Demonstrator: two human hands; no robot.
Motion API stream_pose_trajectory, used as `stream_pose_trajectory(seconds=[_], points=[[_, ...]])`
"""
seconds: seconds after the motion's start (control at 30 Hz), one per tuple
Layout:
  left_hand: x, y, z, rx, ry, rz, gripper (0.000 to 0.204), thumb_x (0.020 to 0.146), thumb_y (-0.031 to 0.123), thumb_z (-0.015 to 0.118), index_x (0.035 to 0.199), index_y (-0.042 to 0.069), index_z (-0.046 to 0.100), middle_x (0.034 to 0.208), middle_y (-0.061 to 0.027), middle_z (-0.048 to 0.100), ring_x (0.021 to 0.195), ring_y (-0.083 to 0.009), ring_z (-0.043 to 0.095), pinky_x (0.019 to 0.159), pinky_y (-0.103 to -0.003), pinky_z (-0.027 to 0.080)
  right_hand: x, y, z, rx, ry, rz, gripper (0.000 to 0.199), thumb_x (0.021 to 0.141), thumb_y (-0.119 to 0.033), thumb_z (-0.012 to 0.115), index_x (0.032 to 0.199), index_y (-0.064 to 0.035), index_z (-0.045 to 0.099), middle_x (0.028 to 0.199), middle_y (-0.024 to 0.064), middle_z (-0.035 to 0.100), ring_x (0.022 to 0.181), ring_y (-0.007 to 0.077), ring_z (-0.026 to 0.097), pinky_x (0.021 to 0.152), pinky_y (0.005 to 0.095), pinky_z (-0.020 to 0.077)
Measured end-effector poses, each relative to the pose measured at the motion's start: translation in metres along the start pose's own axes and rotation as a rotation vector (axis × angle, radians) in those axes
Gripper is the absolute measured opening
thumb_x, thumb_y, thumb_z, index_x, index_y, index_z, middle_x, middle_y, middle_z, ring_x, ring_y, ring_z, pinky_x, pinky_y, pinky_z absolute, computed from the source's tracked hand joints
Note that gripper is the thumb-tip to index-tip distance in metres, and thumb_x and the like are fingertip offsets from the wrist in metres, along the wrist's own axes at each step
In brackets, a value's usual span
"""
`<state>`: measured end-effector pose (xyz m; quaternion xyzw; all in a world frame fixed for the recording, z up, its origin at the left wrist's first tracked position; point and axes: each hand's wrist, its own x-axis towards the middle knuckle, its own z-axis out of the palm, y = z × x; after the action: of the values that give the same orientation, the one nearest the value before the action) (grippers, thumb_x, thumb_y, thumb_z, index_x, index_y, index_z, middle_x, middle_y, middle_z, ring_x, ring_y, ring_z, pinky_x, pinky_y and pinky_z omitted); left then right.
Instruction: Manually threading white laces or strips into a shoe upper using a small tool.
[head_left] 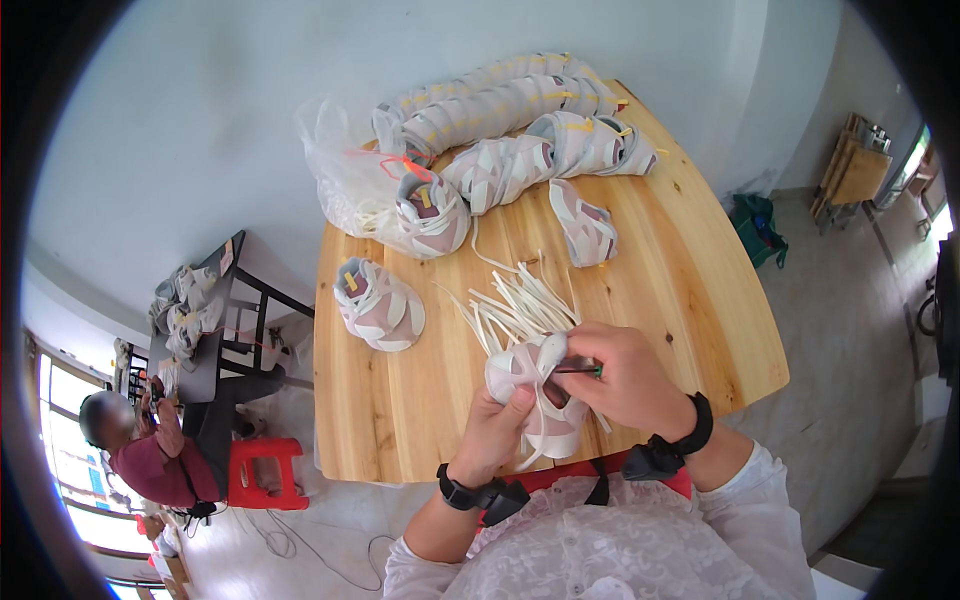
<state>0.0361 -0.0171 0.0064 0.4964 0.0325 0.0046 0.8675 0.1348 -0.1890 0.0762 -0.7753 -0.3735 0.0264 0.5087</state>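
Note:
A pale pink and white shoe upper is at the near edge of the wooden table, a white lace trailing from it. My left hand grips its near left side, thumb on top by the opening. In my right hand, the fingers are closed round a thin dark tool with a green spot, held at the upper's lacing edge; its tip is hidden. Just beyond the upper, a bundle of loose white laces fans out. To the left, a laced shoe upper stands on the table.
Rows of nested shoe uppers line the table's far side. A clear plastic bag lies beside another upper, and a single upper rests right of it. At left, a person sits on a red stool by a dark table.

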Motion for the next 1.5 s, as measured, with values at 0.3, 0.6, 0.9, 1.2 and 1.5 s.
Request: stream_pose_trajectory(seconds=[0.3,0.6,0.9,1.2,1.5], points=[[0.001,-0.004,0.0,0.015,0.031,0.051,0.034,0.097,0.022,0.055,0.125,0.003,0.053,0.111,-0.0048,0.063,0.099,-0.0147,0.06,0.087,-0.032,0.049,0.005,0.004,0.009,0.211,-0.108,0.143,0.01,0.081,-0.006,0.066,0.085,0.0023,0.066,0.072,0.0135,0.065,0.064,0.0231,0.063,0.062,0.031,0.048],[-0.001,-0.006,0.008,0.096,0.125,0.066,0.026,0.098,0.019,0.055,0.116,0.002,0.061,0.101,-0.0001,0.064,0.086,-0.0072,0.058,0.075,-0.024,0.048,-0.002,0.01,0.015,-0.01,0.099,0.055,0.009,0.073,-0.011,0.067,0.08,-0.0049,0.066,0.078,0.0094,0.058,0.066,0.028,0.059,0.059,0.0356,0.047],[0.004,0.008,0.01,0.195,0.249,0.073,0.022,0.099,0.019,0.053,0.106,0.002,0.064,0.08,0.0038,0.059,0.063,-0.0028,0.045,0.056,-0.021,0.036,-0.002,0.018,-0.004,0.067,-0.005,0.137,0.01,0.077,-0.012,0.068,0.078,-0.0019,0.065,0.073,0.0097,0.059,0.063,0.0236,0.058,0.058,0.0323,0.0453],[0.01,0.023,-0.001,0.116,0.189,0.087,0.028,0.1,0.024,0.049,0.108,-0.001,0.06,0.096,-0.0071,0.066,0.087,-0.016,0.065,0.078,-0.031,0.054,0.005,0.026,-0.023,0.016,-0.03,0.339,0.02,0.082,-0.02,0.068,0.088,-0.0013,0.069,0.074,0.0109,0.063,0.069,0.0257,0.061,0.063,0.0322,0.0459],[0.008,0.011,0.008,0.054,0.157,0.068,0.03,0.098,0.018,0.052,0.121,0.0,0.057,0.113,-0.0087,0.064,0.102,-0.0164,0.061,0.089,-0.032,0.049,0.013,0.013,0.022,0.047,0.013,-0.035,0.017,0.077,-0.017,0.069,0.089,-0.0048,0.071,0.091,0.0093,0.061,0.077,0.0278,0.062,0.069,0.0362,0.0508]])
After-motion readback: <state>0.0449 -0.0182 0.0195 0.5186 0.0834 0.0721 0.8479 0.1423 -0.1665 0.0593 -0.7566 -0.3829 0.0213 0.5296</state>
